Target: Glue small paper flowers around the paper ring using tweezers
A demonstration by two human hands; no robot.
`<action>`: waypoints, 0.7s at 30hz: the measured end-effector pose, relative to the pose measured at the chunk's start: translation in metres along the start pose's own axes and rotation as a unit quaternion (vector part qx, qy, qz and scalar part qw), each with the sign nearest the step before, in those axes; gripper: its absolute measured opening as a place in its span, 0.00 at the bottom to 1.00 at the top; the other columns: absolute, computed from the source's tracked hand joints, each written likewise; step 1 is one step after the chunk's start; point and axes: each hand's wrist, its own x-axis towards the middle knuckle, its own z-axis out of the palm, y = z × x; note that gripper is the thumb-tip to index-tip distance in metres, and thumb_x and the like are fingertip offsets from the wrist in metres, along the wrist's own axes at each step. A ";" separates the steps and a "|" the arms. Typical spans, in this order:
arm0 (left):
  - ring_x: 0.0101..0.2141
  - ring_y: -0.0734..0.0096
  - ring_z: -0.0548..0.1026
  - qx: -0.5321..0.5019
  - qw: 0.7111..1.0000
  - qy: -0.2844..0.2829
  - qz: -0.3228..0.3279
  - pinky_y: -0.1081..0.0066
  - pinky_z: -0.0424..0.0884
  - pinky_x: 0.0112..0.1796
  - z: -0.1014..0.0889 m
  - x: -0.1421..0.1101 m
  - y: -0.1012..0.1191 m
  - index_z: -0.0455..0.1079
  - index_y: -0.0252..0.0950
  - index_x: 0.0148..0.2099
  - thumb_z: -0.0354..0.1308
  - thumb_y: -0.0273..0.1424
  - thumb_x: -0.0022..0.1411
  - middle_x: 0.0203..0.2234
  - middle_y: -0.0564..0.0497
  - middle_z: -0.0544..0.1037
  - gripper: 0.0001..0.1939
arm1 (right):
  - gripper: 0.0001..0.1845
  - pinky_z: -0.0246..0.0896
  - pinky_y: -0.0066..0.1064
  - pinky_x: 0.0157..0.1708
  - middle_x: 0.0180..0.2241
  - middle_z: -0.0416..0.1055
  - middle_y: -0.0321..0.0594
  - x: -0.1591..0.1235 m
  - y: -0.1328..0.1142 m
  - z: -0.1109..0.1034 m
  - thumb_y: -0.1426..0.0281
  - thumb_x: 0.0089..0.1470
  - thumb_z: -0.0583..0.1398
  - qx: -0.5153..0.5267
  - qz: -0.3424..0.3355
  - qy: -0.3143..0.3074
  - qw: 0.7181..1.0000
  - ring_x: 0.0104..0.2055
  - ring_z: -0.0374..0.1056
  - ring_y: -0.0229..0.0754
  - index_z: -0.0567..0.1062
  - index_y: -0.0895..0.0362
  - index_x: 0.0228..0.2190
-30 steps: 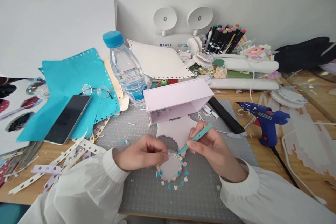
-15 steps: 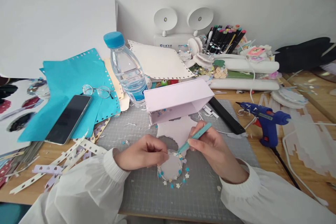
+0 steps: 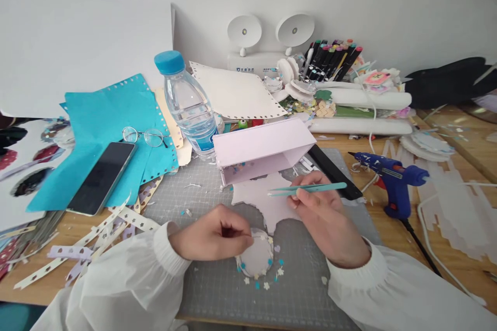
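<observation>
Left hand [image 3: 215, 232] at the rim of a small pale disc [image 3: 257, 256], thumb and forefinger pressed together; cannot tell whether they grip the disc or the string of flowers [image 3: 266, 286]. Disc lies on the grey cutting mat [image 3: 217, 295], blue and white flowers along its edge and just beside it. Right hand [image 3: 326, 220] pinches turquoise tweezers [image 3: 330, 186], nearly level, tips pointing left above a cut-out sheet [image 3: 272, 204]. Open-sided lilac box [image 3: 264, 142] behind. Bottle [image 3: 190, 108] left of box; 1 blue glue gun [image 3: 396, 176] right of the mat.
</observation>
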 end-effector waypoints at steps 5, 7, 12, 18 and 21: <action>0.18 0.80 0.55 0.083 0.996 -0.009 0.026 0.76 0.51 0.19 0.003 -0.001 -0.003 0.64 0.31 0.22 0.52 0.33 0.63 0.15 0.56 0.59 0.18 | 0.09 0.58 0.28 0.29 0.32 0.60 0.33 0.000 -0.001 0.001 0.69 0.48 0.66 0.024 -0.002 -0.025 0.999 0.29 0.58 0.34 0.68 0.51 0.29; 0.18 0.79 0.56 0.120 0.991 0.030 0.042 0.75 0.52 0.20 0.003 -0.001 -0.003 0.65 0.31 0.22 0.51 0.34 0.65 0.15 0.55 0.61 0.20 | 0.07 0.58 0.29 0.31 0.31 0.60 0.33 -0.002 -0.001 0.001 0.69 0.51 0.64 0.025 0.009 -0.059 0.998 0.30 0.59 0.34 0.69 0.51 0.30; 0.18 0.79 0.55 0.114 0.980 0.159 0.045 0.75 0.51 0.19 0.003 0.000 -0.002 0.70 0.29 0.25 0.52 0.35 0.64 0.15 0.54 0.62 0.18 | 0.03 0.57 0.30 0.32 0.31 0.62 0.33 -0.005 0.001 0.000 0.69 0.54 0.61 0.011 0.018 -0.135 0.991 0.30 0.61 0.35 0.70 0.51 0.32; 0.18 0.80 0.54 -0.007 0.960 0.269 0.072 0.77 0.51 0.19 0.003 -0.002 -0.002 0.75 0.29 0.40 0.60 0.33 0.58 0.15 0.59 0.59 0.12 | 0.02 0.58 0.31 0.32 0.32 0.62 0.34 -0.006 0.002 -0.002 0.70 0.54 0.61 -0.011 0.018 -0.167 0.986 0.30 0.62 0.36 0.71 0.51 0.31; 0.18 0.81 0.54 -0.026 0.953 0.292 0.080 0.77 0.51 0.20 0.004 -0.002 -0.002 0.74 0.30 0.42 0.63 0.31 0.55 0.15 0.60 0.57 0.13 | 0.03 0.59 0.32 0.33 0.33 0.63 0.35 -0.007 0.003 -0.004 0.70 0.55 0.61 -0.019 0.024 -0.175 0.984 0.30 0.62 0.37 0.70 0.51 0.32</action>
